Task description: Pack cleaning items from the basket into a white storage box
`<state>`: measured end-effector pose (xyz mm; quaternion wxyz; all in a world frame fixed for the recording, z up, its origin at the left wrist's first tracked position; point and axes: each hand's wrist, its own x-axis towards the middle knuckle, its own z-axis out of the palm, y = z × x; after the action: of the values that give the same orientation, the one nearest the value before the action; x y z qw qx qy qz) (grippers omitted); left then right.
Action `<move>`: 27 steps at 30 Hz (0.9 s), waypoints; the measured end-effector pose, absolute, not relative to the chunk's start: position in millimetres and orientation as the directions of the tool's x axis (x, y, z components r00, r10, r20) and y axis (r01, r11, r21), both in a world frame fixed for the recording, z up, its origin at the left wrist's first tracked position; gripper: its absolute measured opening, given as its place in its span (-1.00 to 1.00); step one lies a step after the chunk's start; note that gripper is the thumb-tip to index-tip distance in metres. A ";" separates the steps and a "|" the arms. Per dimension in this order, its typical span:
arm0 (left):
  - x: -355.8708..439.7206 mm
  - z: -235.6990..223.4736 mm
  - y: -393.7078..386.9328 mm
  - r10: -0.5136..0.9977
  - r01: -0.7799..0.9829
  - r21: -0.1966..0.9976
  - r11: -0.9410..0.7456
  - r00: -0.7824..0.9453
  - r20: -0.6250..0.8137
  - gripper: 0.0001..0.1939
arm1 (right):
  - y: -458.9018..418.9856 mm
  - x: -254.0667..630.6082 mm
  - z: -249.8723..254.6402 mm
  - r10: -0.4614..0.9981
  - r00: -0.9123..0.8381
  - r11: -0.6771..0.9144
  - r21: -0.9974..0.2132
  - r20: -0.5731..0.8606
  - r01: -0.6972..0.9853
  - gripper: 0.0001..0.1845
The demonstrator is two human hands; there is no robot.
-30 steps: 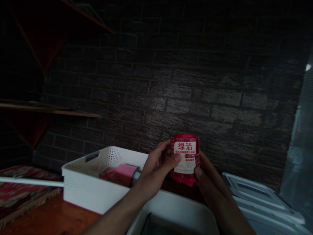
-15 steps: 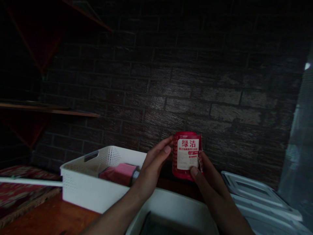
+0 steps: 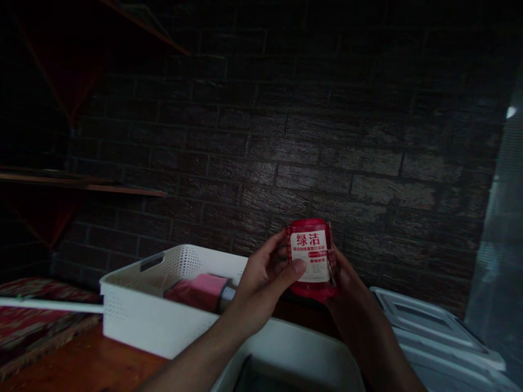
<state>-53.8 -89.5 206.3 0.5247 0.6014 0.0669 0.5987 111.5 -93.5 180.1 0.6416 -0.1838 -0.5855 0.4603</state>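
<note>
Both hands hold a red roll of garbage bags upright in front of the dark wall. It has a clear wrapper and a white label with red Chinese print, which faces me. My left hand grips it from the left, thumb lying across the lower label and fingers curled around the side. On the right edge, my right hand is closed around the roll; its thumb is hidden behind it. Below the hands sits a white bin with something dark inside.
A white perforated basket holding a pink cloth-like item stands left on the wooden table. Grey-white plastic lids lie at the right. Wooden shelves jut from the brick wall on the left. A white rod meets the basket.
My left thumb has come down onto the label and the left hand grips the roll. The roll has turned and shifted slightly left. My right thumb has left the label's front.
</note>
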 end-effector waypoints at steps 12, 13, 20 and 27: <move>-54.3 203.2 -102.2 0.698 -0.334 0.737 -0.587 0.253 0.670 -0.29 | -128.1 108.8 187.1 0.822 -0.026 0.565 -0.819 0.570 -0.102 -0.46; -53.5 202.4 -102.3 0.692 -0.281 0.726 -0.628 0.224 0.686 -0.30 | -127.9 107.6 186.3 0.821 -0.025 0.566 -0.819 0.570 -0.094 -0.45; -51.9 200.4 -100.9 0.688 -0.198 0.712 -0.674 0.186 0.702 -0.42 | -125.2 103.7 178.1 0.838 -0.038 0.535 -0.833 0.544 -0.142 -0.40; -52.7 201.0 -103.6 0.692 -0.310 0.727 -0.613 0.232 0.683 -0.36 | -128.0 95.9 184.2 0.797 -0.052 0.591 -0.794 0.602 -0.145 -0.40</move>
<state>-52.7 -103.6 201.0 0.4155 0.6660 0.1436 0.6027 95.9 -128.0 184.2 0.6371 -0.2612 -0.6241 0.3693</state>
